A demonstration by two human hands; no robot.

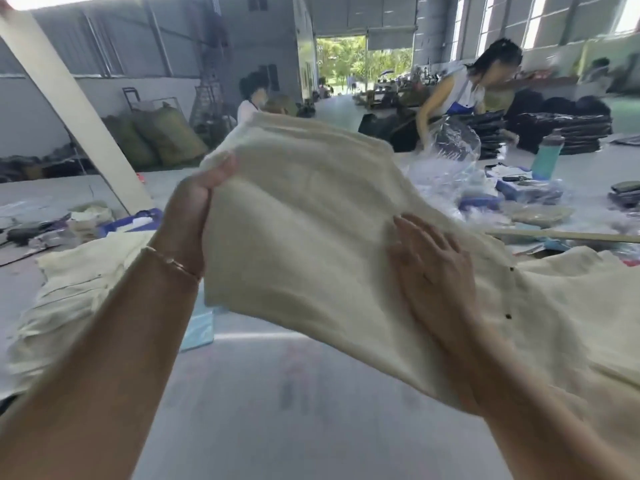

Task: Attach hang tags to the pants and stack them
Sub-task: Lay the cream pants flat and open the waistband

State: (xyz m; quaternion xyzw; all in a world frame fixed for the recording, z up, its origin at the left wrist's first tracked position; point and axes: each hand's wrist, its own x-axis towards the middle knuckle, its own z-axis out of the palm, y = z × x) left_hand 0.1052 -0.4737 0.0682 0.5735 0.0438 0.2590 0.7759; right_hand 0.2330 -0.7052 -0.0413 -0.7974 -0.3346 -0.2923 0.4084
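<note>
Left hand (194, 209): raised over the table, thumb curled over the near left edge of the cream pants (311, 237), fingers hidden beneath the cloth; it grips that edge and holds the folded end up in the air. A thin bracelet (176, 263) sits on the wrist.

Right hand (427, 261): fingers straight and slightly spread, laid flat on top of the fabric, palm down. It presses, does not pinch.

The pants hang between the two hands as a folded slab, lifted off the grey table (277, 410) at the left and draping down to the right, where the cloth runs onto a heap of the same cream fabric (571, 306). Two small dark dots show on it there; whether buttons or fasteners, cannot tell.

Left of the arm: a stack of cream garments (69, 299) on the table edge. A light blue packet (199, 327) lies just beneath the lifted cloth.

Farther out: clear plastic bags (450, 157), a teal bottle (547, 154), piles of dark folded garments (561, 133). Two other people work at the far side. Frame is motion-blurred.
</note>
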